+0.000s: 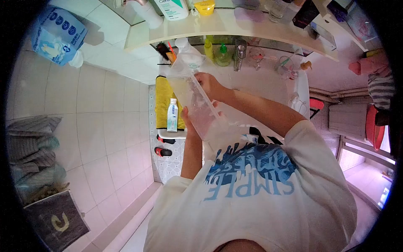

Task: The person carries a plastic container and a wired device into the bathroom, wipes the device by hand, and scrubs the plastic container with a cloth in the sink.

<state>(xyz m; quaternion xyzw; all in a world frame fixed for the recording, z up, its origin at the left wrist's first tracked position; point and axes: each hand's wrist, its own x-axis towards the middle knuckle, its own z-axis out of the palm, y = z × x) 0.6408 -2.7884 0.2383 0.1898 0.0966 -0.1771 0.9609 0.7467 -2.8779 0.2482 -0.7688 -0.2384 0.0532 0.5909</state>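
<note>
A long translucent plastic container point(195, 98) is held tilted over the sink area. My left hand point(187, 116) grips its lower part, with the thumb on the near side and fingertips showing at the other edge. At the container's upper edge is my right hand point(208, 85), its fingers curled closed against the plastic. What those fingers hold, if anything, is hidden. Left of the container, a white toothpaste tube point(172, 115) lies on a yellow towel point(164, 98). A white bottle point(187, 49) stands just beyond the container's far end.
A shelf point(235, 27) with bottles overhangs the basin point(252, 77). Behind the basin are a faucet point(239, 52), a green bottle point(223, 56) and a glass point(257, 56). A blue detergent pouch point(58, 35) is at upper left. Red-and-black slippers point(163, 151) lie on the floor.
</note>
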